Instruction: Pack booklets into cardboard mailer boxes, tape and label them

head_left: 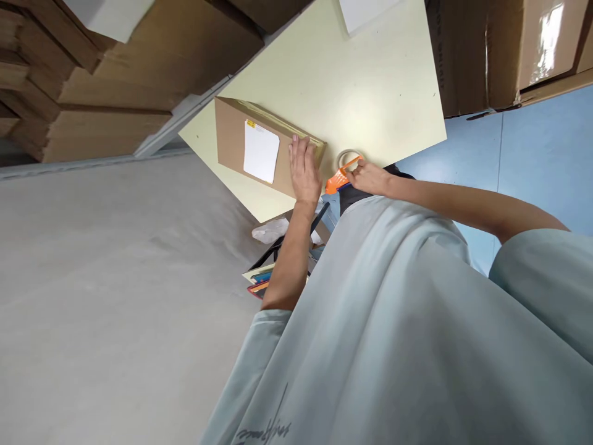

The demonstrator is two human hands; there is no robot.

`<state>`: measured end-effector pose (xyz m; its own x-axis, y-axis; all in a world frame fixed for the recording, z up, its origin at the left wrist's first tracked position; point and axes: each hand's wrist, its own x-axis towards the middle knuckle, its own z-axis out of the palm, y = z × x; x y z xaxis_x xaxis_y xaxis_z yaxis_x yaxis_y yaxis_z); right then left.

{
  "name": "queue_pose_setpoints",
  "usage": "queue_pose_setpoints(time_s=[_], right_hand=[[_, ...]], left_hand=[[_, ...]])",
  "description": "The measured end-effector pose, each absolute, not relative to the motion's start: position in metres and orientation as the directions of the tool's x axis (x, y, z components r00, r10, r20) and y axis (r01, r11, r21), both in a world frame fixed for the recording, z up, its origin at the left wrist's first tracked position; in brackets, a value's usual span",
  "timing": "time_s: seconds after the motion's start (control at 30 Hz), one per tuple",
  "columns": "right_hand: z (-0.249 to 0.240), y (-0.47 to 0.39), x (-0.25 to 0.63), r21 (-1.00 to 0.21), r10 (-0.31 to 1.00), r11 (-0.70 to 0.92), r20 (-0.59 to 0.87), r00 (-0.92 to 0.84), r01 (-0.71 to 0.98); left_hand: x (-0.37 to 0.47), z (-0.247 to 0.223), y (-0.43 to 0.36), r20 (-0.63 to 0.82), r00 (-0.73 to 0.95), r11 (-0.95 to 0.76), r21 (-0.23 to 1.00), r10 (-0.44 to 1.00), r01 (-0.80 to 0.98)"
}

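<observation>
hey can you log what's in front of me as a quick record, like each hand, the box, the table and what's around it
left hand: left hand, open, fingers laid on the box
right hand: right hand, holding the orange tape dispenser
box: brown cardboard box, lying on the table
label: white label with a yellow patch, writing too small to read
table: pale yellow table
around: big cardboard boxes on both sides, blue floor
</observation>
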<state>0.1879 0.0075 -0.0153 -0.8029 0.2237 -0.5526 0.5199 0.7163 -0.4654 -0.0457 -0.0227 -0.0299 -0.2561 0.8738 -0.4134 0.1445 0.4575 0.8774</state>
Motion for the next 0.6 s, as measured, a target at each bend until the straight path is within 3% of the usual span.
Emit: queue_pose_setpoints(time_s=[0.13, 0.27, 0.6], right_hand=[[-0.031, 0.038, 0.255, -0.323, 0.383, 0.72, -0.553, -0.74, 0.615], [-0.034, 0.091, 0.267, -0.207, 0.501, 0.717, -0.51, -0.699, 0.665], [0.014, 0.122, 0.175, -0.159, 0.596, 0.681, -0.447, -0.667, 0.715]], left_hand=[[-0.047, -0.045, -0.031, -0.293, -0.158, 0.332, 0.861, 0.943, 0.385], [-0.055, -0.07, -0.037, -0.193, -0.016, 0.151, 0.71, 0.981, 0.687], [-0.05, -0.096, -0.035, -0.107, -0.026, 0.092, 0.676, 0.994, 0.732]])
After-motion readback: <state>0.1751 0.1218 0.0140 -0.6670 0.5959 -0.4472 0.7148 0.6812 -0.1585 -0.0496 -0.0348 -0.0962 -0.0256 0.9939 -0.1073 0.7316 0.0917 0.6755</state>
